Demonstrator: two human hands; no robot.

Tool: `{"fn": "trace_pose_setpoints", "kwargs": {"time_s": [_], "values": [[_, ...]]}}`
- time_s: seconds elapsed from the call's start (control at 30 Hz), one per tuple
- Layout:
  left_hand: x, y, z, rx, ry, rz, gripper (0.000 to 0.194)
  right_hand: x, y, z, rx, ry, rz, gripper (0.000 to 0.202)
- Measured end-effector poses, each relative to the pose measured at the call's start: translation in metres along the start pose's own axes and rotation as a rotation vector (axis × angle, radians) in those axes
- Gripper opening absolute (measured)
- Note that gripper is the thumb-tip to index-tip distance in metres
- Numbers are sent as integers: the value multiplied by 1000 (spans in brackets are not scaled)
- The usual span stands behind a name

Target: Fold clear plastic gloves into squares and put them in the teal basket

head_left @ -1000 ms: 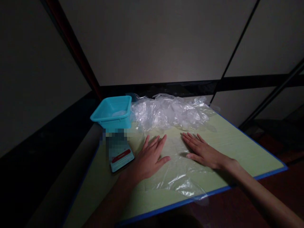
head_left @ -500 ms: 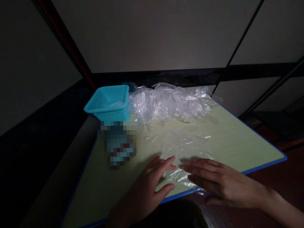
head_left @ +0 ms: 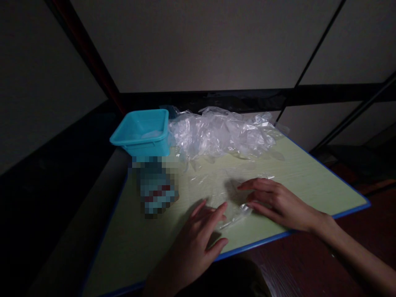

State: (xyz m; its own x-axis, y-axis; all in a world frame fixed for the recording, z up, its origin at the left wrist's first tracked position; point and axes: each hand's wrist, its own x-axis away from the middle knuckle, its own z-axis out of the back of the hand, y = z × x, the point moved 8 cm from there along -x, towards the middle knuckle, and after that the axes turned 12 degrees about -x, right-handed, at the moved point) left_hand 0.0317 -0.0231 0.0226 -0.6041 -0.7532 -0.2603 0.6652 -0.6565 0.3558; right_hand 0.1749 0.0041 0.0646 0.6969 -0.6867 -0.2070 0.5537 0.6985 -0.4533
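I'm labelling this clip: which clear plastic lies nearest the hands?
The flat sheet by the left hand and right hand; the crumpled heap lies farther back, beside the blue basin.

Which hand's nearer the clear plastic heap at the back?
Right. The right hand is in front of the clear plastic heap, apart from it; the left hand farther away, nearer the front edge of the table.

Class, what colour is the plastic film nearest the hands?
The plastic film is see-through, colourless; best in the head view.
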Motion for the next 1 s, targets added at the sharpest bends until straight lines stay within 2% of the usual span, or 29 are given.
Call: {"fn": "trace_pose_setpoints", "kwargs": {"time_s": [0.13,0.2,0.27,0.4,0.5,0.57,0.77,1.0], "values": [[1,0,4,-106,73,-18,61,-12,25,-3,46,135,-151,26],[1,4,6,-154,103,-56,54,-10,29,1,40,220,-195,29],[1,10,9,-171,131,-117,45,-6,25,5,19,239,-175,32],[3,23,19,-119,209,-250,30,2,6,-4,22,39,-24,38],[1,24,22,-84,227,-245,31,6,-1,-17,41,-101,33,48],[-2,21,19,-68,196,-207,32,8,-1,-26,30,-150,34,56],[-4,16,16,-39,162,-142,28,11,7,-41,40,-179,-19,61],[-5,17,13,-22,119,-122,17,15,8,-42,96,-142,-38,64]]}}
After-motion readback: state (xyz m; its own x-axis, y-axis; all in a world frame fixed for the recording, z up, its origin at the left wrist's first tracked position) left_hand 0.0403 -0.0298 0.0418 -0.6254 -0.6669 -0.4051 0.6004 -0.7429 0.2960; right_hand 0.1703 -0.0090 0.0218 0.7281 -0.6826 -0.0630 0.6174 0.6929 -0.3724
